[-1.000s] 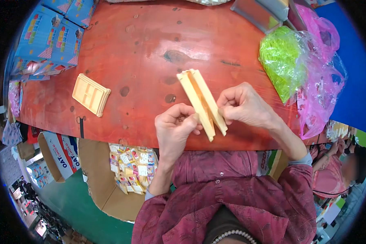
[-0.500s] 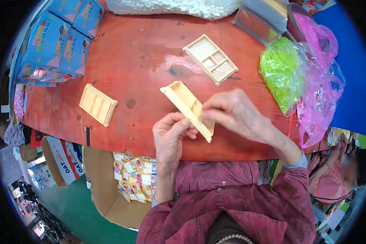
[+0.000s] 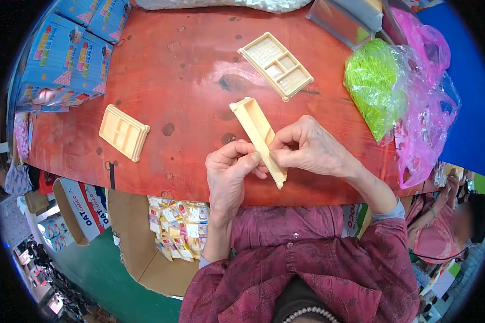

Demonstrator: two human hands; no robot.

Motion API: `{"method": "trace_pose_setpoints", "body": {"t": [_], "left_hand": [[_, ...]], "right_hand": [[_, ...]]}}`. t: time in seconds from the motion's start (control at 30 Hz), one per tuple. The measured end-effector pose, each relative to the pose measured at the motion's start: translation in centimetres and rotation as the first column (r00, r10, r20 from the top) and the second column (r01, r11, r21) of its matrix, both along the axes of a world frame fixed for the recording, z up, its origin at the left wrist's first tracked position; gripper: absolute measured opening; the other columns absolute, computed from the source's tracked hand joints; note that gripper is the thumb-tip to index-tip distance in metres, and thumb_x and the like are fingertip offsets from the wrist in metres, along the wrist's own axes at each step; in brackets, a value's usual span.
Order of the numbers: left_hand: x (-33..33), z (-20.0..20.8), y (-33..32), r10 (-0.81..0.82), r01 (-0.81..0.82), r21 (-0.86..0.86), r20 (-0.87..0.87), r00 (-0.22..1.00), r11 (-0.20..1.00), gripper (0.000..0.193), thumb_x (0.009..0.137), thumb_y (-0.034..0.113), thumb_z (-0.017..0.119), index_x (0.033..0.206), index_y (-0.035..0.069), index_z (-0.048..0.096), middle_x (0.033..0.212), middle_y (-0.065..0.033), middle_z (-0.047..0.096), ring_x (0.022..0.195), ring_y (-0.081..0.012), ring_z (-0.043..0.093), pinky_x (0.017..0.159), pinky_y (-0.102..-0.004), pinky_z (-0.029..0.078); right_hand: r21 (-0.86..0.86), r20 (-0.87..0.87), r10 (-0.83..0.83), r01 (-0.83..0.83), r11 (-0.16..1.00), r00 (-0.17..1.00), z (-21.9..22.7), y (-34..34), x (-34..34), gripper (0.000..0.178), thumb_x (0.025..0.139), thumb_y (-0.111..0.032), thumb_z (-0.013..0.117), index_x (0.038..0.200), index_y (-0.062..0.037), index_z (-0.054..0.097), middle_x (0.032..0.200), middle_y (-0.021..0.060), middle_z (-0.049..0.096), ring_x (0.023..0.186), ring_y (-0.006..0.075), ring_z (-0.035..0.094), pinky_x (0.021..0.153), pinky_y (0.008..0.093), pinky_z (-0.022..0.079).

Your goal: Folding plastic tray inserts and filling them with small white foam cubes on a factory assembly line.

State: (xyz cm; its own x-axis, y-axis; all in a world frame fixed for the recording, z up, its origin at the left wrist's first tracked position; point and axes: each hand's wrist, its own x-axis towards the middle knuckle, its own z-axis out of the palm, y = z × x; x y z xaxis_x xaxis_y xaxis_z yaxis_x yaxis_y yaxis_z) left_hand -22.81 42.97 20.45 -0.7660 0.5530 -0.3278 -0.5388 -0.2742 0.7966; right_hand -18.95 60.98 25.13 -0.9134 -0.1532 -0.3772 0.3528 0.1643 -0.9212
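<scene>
Both hands pinch one long cream plastic tray point(image 3: 258, 137), held on edge just above the red table point(image 3: 183, 81). Left hand point(image 3: 230, 172) grips its near side with thumb and fingers; right hand point(image 3: 307, 148) clasps the other side. A divided tray point(image 3: 275, 65) lies beyond, another tray point(image 3: 124, 132) well left.

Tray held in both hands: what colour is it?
Pale cream-yellow tray, plain, without pattern; the head view shows it.

the person wears a dark red patterned button shirt point(image 3: 307, 253), long sleeves pushed up the forearms, a grey cuff lining point(image 3: 389, 214) at the right one, and a pearl-like bead necklace point(image 3: 307, 313).
</scene>
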Motion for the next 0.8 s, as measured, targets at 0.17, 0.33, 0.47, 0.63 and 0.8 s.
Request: {"method": "trace_pose_setpoints", "body": {"t": [0.17,0.33,0.47,0.63,0.8], "left_hand": [[-0.1,-0.3,0.1,-0.022,0.021,0.035,0.036,0.999,0.999,0.007,0.082,0.001,0.058,0.084,-0.005,0.061,0.076,-0.0134,0.064,0.059,-0.0159,0.062,0.055,-0.0252,0.052],[-0.2,-0.6,0.0,-0.057,0.047,0.096,0.108,0.993,0.994,0.007,0.083,0.001,0.058,0.085,-0.004,0.061,0.073,-0.0125,0.065,0.06,-0.0145,0.062,0.053,-0.0243,0.052],[-0.2,-0.8,-0.1,-0.055,0.043,0.1,0.117,0.992,0.994,0.007,0.083,0.001,0.058,0.085,-0.004,0.061,0.073,-0.0125,0.065,0.06,-0.0145,0.062,0.053,-0.0245,0.052],[-0.2,-0.6,-0.4,-0.013,0.0,0.106,0.129,0.992,0.994,0.007,0.083,0.001,0.057,0.086,-0.004,0.06,0.072,-0.0129,0.065,0.058,-0.0153,0.062,0.052,-0.0247,0.052],[-1.3,-0.6,-3.5,0.127,-0.137,0.081,0.118,0.985,0.987,0.005,0.083,0.001,0.057,0.085,-0.003,0.059,0.071,-0.0126,0.064,0.056,-0.0162,0.062,0.051,-0.0244,0.052]], "right_hand": [[-0.125,0.074,-0.027,0.036,0.992,0.997,-1.0,0.3,0.3,0.015,0.075,-0.005,0.055,0.076,0.0038,0.067,0.06,0.0012,0.06,0.055,0.004,0.052,0.052,0.0201,0.042],[-0.29,0.169,-0.039,0.087,0.953,0.985,-1.3,0.5,0.3,0.015,0.077,-0.006,0.055,0.077,0.0033,0.067,0.06,0.0016,0.059,0.054,0.0046,0.052,0.05,0.0194,0.041],[-0.305,0.165,-0.037,0.087,0.948,0.985,-1.3,0.5,0.2,0.015,0.078,-0.005,0.054,0.077,0.003,0.066,0.06,0.0014,0.059,0.053,0.0045,0.051,0.05,0.0193,0.04],[-0.222,0.095,-0.031,0.052,0.974,0.995,-1.2,0.7,-0.3,0.013,0.078,-0.005,0.053,0.071,0.0012,0.062,0.059,-0.0004,0.056,0.053,0.004,0.049,0.048,0.0189,0.037],[-0.193,0.042,-0.113,0.119,0.974,0.993,-0.6,1.5,-1.8,0.011,0.078,-0.006,0.054,0.072,0.0002,0.061,0.061,-0.0023,0.055,0.055,0.0031,0.048,0.049,0.0187,0.037]]}}
